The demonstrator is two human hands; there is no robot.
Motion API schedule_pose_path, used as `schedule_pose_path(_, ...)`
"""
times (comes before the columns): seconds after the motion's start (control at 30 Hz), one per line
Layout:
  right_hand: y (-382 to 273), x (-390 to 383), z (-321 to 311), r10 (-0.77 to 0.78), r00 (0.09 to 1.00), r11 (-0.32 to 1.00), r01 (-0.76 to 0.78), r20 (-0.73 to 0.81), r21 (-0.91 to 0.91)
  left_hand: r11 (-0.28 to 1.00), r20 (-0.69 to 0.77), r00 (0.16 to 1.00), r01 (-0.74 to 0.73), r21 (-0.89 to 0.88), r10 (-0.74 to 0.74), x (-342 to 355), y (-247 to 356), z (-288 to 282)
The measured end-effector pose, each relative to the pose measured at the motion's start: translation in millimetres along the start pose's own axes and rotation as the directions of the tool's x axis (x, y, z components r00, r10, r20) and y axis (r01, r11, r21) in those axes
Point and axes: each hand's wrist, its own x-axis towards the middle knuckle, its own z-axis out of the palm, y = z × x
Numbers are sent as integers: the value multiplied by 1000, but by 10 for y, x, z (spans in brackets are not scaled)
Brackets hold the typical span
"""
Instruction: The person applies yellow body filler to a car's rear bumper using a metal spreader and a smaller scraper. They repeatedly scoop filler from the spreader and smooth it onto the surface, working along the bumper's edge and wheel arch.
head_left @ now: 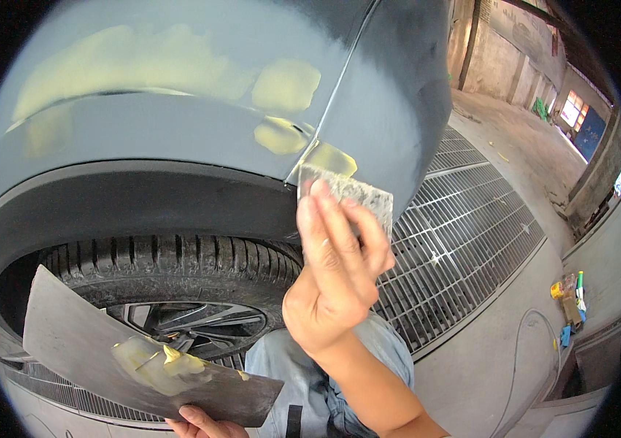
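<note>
My right hand [336, 274] pinches a flat, smeared putty spreader [369, 198], its fingers laid along the blade. The spreader's upper edge lies at a small yellow putty patch [332, 156] just right of the panel seam on a grey car body [201, 131]. More yellow patches [286, 84] show left of the seam, along with a broad smear [128, 62] above the wheel arch. Down at the lower edge, my left hand [205, 423] grips a dark, slightly curved mixing board [70, 321]. A lump of yellow putty [177, 359] sits on it. Part of the left hand is hidden beneath the board.
Under the black arch trim [143, 193] is a tire [172, 270] with a spoked rim. Metal floor grating [456, 233] runs along the right side. Farther right, a cable [518, 350] and several small items [569, 299] lie on the floor. My knee [274, 372] is below the wheel.
</note>
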Motion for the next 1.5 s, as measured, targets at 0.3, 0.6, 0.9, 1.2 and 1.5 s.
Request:
schedule_pose_path(0.3,-20,-78,-640,24,992,995,-35,121,96,1000,-47,999,-19,-21,18,8,127,193)
schedule_pose_path(0.6,-69,-123,-1444,1,793,670,-454,610,588,985,-29,992,-122,-122,119,-125,210,868)
schedule_pose_path(0.9,461,-55,-919,25,984,980,-59,176,188,978,-190,963,-171,118,192,11,352,849)
schedule_pose_path(1.2,441,83,-227,21,1000,999,-20,-12,41,997,-212,976,-61,-37,52,42,444,704)
schedule_pose_path(1.5,379,-101,-146,-37,999,999,37,14,24,996,-318,948,12,88,17,-8,175,335)
